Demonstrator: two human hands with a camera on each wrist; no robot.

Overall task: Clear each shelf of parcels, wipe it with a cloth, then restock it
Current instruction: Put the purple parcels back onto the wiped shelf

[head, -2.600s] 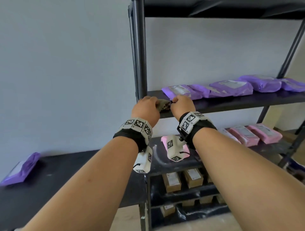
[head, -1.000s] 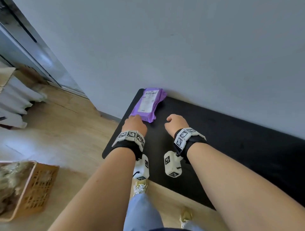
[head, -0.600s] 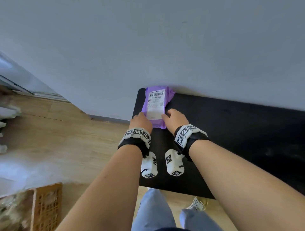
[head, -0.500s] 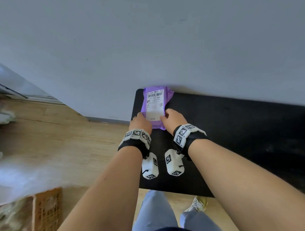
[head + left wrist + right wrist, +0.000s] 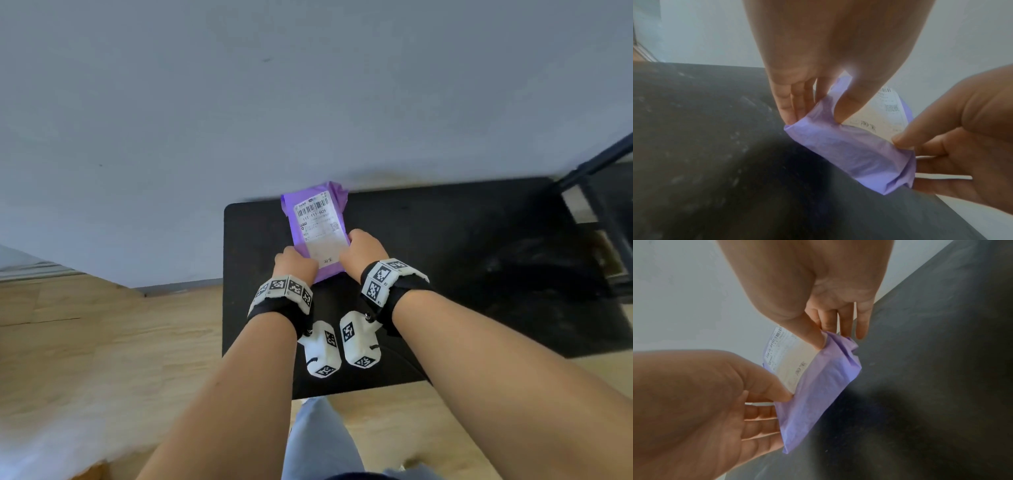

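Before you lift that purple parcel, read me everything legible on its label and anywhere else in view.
"111-111-H05": printed under the barcode on the white shipping label of the purple parcel.
"H05": small, at the label's left edge, only just legible.
Barcode, QR code and remaining label lines: too small or blurred to read.
Wristband markers: black-and-white patterns, no words.
Black table: no text.

Even soft daylight, bright overall, no hard glare. Head view sharp around the fingers and the white label (image 5: 317, 226); smeared blur far left of the fingers on the wood floor (image 5: 85, 359) and far right at the dark frame (image 5: 603, 212). Wide-angle bending at edges. Wrist views softer: palms nearest the lens oversized and out of focus, black tabletop (image 5: 705, 146) below the fingers murky, with a dark shadow patch under the wrist.
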